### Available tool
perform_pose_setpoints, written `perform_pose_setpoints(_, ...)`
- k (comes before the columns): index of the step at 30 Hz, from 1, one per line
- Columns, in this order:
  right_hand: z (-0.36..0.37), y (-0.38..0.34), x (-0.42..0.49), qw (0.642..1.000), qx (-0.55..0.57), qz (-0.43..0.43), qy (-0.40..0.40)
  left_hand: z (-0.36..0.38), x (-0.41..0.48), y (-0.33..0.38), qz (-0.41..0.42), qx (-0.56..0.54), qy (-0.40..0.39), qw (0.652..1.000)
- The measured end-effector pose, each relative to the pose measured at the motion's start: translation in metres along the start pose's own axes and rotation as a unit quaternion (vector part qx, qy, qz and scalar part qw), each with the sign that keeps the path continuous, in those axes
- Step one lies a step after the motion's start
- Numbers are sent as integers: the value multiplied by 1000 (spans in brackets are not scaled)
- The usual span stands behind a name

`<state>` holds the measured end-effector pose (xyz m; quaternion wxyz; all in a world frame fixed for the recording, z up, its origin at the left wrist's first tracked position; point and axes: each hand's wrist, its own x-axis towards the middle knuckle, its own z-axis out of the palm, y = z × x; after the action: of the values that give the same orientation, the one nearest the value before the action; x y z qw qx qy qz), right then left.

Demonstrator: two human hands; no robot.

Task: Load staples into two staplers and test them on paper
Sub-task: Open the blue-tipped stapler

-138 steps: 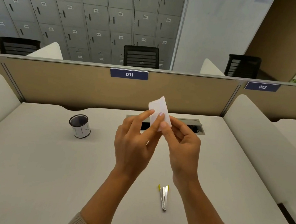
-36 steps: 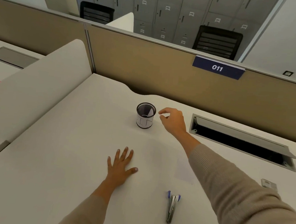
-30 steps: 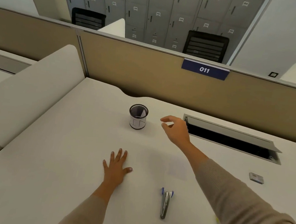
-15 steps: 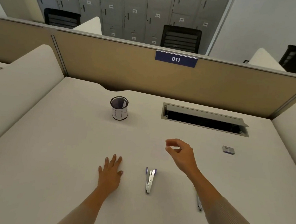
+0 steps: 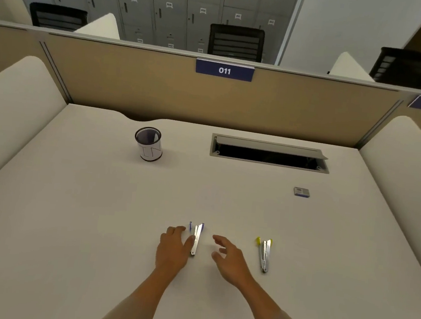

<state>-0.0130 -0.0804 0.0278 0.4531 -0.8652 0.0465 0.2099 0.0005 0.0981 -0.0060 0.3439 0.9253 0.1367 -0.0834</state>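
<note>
A small metal stapler with blue tips (image 5: 196,239) lies on the white desk (image 5: 74,223), near the front. My left hand (image 5: 173,249) rests flat just left of it, thumb touching its side. My right hand (image 5: 229,257) hovers a little to its right, fingers apart and empty. A second stapler with a yellow tip (image 5: 264,254) lies further right, clear of both hands. A small staple box (image 5: 301,192) sits at the right, further back. No sheet of paper shows on the desk.
A black mesh cup (image 5: 149,143) with white paper in it stands at the back left. An open cable slot (image 5: 269,154) is set into the desk's far side. Tan partitions (image 5: 159,90) and white side dividers (image 5: 11,104) enclose the desk.
My right hand drew back from the mesh cup to beside the blue stapler. My left hand slid right until it touched that stapler. The view swung right, so the yellow stapler shows fully.
</note>
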Motion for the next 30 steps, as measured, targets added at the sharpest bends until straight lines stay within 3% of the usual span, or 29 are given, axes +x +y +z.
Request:
perform_pose_setpoints(7,1,25,-10,995,-88,-6,-44,17,-3,16,-15,50,-25,998)
perform_pose_setpoints(17,-7,36,-11,994,-77,-18,-75,9,-1,12,5,22,-24,999)
perform_pose_setpoints(24,-14,17,-6,999,28,11,-37,2,-17,18,35,-82,26,996)
perform_pose_setpoints(30,-25,-39,-8,982,182,-36,45,-19,-33,47,119,-148,104,976)
